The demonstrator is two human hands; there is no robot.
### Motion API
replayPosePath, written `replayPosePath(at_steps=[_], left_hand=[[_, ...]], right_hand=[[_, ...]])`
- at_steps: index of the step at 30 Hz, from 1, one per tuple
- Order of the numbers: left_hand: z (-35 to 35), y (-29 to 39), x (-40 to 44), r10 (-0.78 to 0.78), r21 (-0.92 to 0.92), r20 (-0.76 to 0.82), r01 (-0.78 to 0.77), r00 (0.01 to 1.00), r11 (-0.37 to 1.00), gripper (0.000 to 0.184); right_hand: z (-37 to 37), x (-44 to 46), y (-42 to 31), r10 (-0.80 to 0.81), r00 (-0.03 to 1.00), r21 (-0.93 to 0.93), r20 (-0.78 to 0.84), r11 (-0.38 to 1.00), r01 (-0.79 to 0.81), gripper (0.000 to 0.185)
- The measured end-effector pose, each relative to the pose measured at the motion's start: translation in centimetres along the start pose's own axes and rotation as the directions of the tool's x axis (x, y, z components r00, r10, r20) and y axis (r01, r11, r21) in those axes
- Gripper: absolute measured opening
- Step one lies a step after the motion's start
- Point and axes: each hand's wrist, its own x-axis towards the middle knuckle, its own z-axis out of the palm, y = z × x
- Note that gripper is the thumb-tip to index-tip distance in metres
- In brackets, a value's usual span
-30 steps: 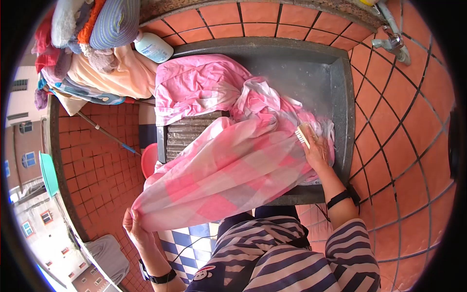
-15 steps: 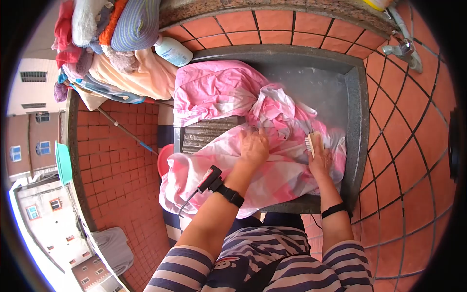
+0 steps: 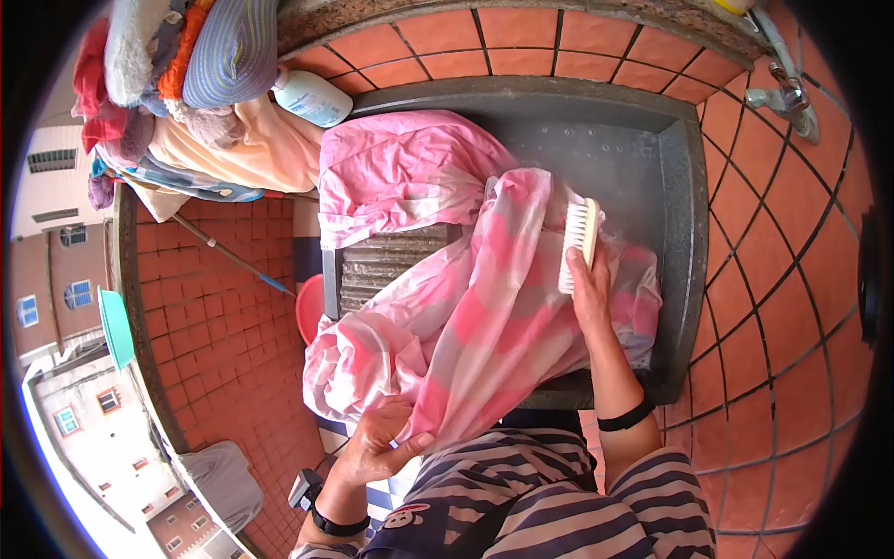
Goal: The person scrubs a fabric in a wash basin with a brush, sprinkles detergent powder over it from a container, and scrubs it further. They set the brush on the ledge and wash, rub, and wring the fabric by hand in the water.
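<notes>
Left grip (image 3: 380, 440) drawn back, pinching cloth (image 3: 498, 279) edge
Right grip (image 3: 592, 289) still closed round brush (image 3: 580, 238), now farther forward.

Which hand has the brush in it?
The right hand, farther from the striped shirt, holds the brush. The left hand is different: it has the edge of the pink cloth instead.

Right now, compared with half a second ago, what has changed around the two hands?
The left hand has moved from the middle of the pink checked cloth back toward the body and now appears to grip its near edge, drawing up a long fold. The right hand has moved the brush away from the body, seemingly lifting it. The brush stays in that hand; the bottle stays put.
</notes>
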Motion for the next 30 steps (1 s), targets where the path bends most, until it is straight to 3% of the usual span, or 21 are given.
replayPosePath(at_steps=[1,2,3,5,7,9,10,11,12,13,15,16,17,19,21,22,23,25,27,29,30], left_hand=[[-0.4,-0.3,-1.0,0.058,0.138,-0.071,-0.048,0.996,0.989,0.017],[-0.5,0.3,-1.2,0.129,0.19,-0.183,-0.094,0.975,0.977,0.02],[-0.5,1.4,-1.5,0.201,0.244,-0.29,-0.131,0.936,0.961,0.023],[-1.4,3.1,-3.4,0.26,0.296,-0.487,-0.123,0.834,0.947,0.034],[-1.1,3.6,-5.1,0.266,0.163,-0.791,-0.229,0.551,0.96,0.043],[-0.8,4.3,-6.3,0.062,0.075,-0.997,-0.372,-0.045,0.925,0.046],[-2.9,3.3,-10.7,0.248,0.149,-0.842,-0.234,0.479,0.961,0.04],[-3.4,2.4,-10.9,0.246,0.148,-0.846,-0.234,0.473,0.961,0.04],[-3.4,1.6,-11.4,0.247,0.137,-0.781,-0.229,0.574,0.964,0.028],[-3.5,1.1,-11.6,0.25,0.123,-0.697,-0.232,0.672,0.965,0.023],[-3.1,0.7,-10.2,0.178,0.021,-0.786,-0.262,0.592,0.965,0.026],[-3.1,0.8,-9.5,0.144,-0.032,-0.792,-0.276,0.593,0.961,0.027],[-3.1,0.9,-9.0,0.109,-0.084,-0.796,-0.288,0.595,0.954,0.027],[-3.7,0.6,-9.2,0.236,0.004,-0.727,-0.34,0.645,0.94,0.028],[-3.7,1.4,-10.2,0.161,0.011,-0.91,-0.367,0.381,0.93,0.031],[-4.6,2.1,-11.0,0.15,-0.005,-0.896,-0.348,0.417,0.937,0.036],[-5.4,2.6,-11.7,0.151,-0.006,-0.893,-0.347,0.423,0.938,0.036],[-6.4,3.0,-12.6,-0.153,-0.254,-0.946,-0.359,0.287,0.898,0.027],[-6.8,1.6,-11.7,-0.132,-0.261,-0.933,-0.379,0.333,0.888,0.028],[-7.0,-1.4,-11.0,0.246,0.202,-0.909,-0.163,0.335,0.966,0.033],[-7.3,-2.0,-9.9,0.067,0.004,-0.963,-0.234,0.262,0.972,0.027]], right_hand=[[2.7,-1.3,-3.4,-0.016,0.985,0.069,0.173,0.998,0.004,0.059],[5.4,-2.8,-5.0,-0.25,0.925,0.051,0.285,0.968,0.246,0.063],[7.0,-4.7,-5.7,-0.323,0.81,-0.072,0.489,0.911,0.407,0.068],[8.5,-6.4,-5.1,-0.391,0.5,-0.026,0.773,0.767,0.641,0.075],[6.6,-3.9,0.4,-0.323,0.536,-0.32,0.78,0.531,0.785,0.073],[-1.6,1.1,5.9,-0.053,0.753,-0.665,0.656,0.431,0.61,0.067],[-4.5,2.7,7.0,0.079,0.838,-0.789,0.54,0.393,0.472,0.065],[-5.1,3.5,5.2,0.139,0.855,-0.849,0.499,0.277,0.451,0.064],[-5.7,3.0,3.4,0.211,0.868,-0.892,0.449,0.158,0.423,0.062],[-5.6,2.2,4.3,0.224,0.868,-0.896,0.443,0.157,0.416,0.062],[-3.4,1.9,6.1,-0.228,0.906,-0.75,0.355,0.509,0.422,0.062],[0.4,-0.2,-0.9,0.221,0.931,-0.665,0.29,0.746,0.03,0.063],[2.9,-2.1,-0.9,0.026,0.907,-0.646,0.42,0.711,0.278,0.061],[8.5,-7.2,-3.2,-0.445,0.655,-0.153,0.611,0.745,0.649,0.062],[8.1,-8.7,-0.6,-0.342,0.619,-0.232,0.707,0.715,0.66,0.064],[8.1,-8.7,1.0,-0.226,0.574,-0.304,0.787,0.667,0.681,0.067],[5.9,-7.1,2.4,-0.133,0.66,-0.483,0.739,0.579,0.657,0.069],[-2.1,-2.4,6.0,0.075,0.826,-0.774,0.558,0.406,0.486,0.064],[-7.8,-0.7,6.6,0.267,0.871,-0.907,0.412,0.215,0.363,0.06],[-9.9,-0.5,5.9,0.205,0.909,-0.93,0.363,0.137,0.34,0.064],[-10.7,-0.4,6.0,0.111,0.946,-0.929,0.306,0.254,0.271,0.066]])
